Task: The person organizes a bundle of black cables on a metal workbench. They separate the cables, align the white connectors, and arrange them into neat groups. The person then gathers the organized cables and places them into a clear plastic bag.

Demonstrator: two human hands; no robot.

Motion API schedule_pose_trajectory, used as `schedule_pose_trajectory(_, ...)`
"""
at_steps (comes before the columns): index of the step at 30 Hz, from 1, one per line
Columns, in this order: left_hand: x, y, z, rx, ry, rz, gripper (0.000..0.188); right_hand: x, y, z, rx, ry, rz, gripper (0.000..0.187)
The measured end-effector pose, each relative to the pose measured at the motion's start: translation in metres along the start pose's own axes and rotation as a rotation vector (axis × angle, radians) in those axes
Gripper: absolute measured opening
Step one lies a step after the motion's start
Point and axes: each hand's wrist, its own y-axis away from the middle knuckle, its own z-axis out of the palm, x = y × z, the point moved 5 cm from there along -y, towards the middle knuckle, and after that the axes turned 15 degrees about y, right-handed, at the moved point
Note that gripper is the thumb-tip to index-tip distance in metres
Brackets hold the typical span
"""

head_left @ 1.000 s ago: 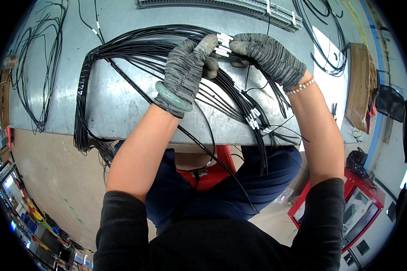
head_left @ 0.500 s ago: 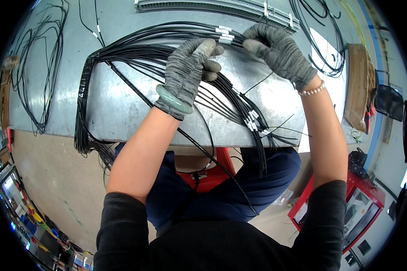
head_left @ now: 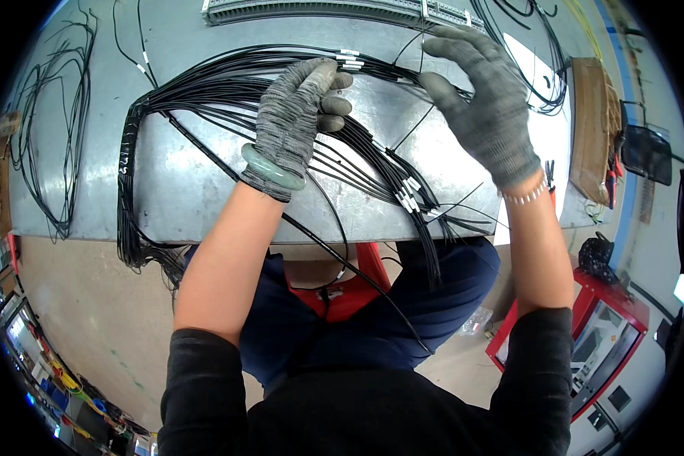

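A bundle of thin black wires (head_left: pixel 228 57) with white label sleeves (head_left: pixel 349 59) arcs across the metal table. My gloved left hand (head_left: pixel 296 110) is closed on the upper wires just left of these labels, its fingers curled. My gloved right hand (head_left: pixel 482 95) is open beside the wires' right ends, thumb and fingers apart. Near its fingertips a thin black strip, like a cable tie (head_left: pixel 407 47), stands up from the upper wires. Below lies a second branch of black wires (head_left: pixel 365 144) with white labels (head_left: pixel 409 194) and thin strip tails, hanging over the front edge.
Black tape wraps the harness trunk (head_left: pixel 129 152) at left, which hangs off the table edge. A grey slotted rail (head_left: pixel 334 11) lies at the back. Coiled wires (head_left: pixel 49 129) rest far left. White paper (head_left: pixel 520 57) and a cardboard box (head_left: pixel 589 129) are at right.
My right hand has opened and drawn back a little from the upper wires, and a thin black strip now shows there. The view has shifted slightly; my left hand keeps its grip.
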Motion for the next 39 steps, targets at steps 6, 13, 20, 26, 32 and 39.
schedule_pose_trajectory(6, 0.001, 0.000, -0.001, -0.044, 0.009, -0.004, 0.026, -0.018, 0.049, -0.002, -0.305, -0.522, 0.154, 0.017)
schedule_pose_trajectory(13, 0.001, 0.005, 0.003, -0.085, -0.130, 0.066, 0.025, -0.025, 0.088, 0.046, -0.582, -0.351, 0.281, 0.016)
schedule_pose_trajectory(20, 0.003, 0.027, 0.018, -0.167, -0.294, 0.179, 0.023, -0.018, 0.084, 0.048, -0.436, -0.372, 0.231, 0.016)
schedule_pose_trajectory(26, -0.021, 0.040, 0.021, -0.184, -0.350, -0.222, 0.033, 0.002, 0.057, 0.015, -0.416, -0.715, 0.438, 0.010)
schedule_pose_trajectory(32, -0.021, 0.027, 0.021, -0.192, -0.074, -0.176, 0.031, -0.006, 0.077, 0.019, -0.917, -1.239, 0.813, 0.023)
schedule_pose_trajectory(39, -0.027, 0.023, 0.018, -0.132, -0.160, -0.167, 0.025, -0.018, 0.047, -0.010, -0.049, -0.314, 0.236, 0.018)
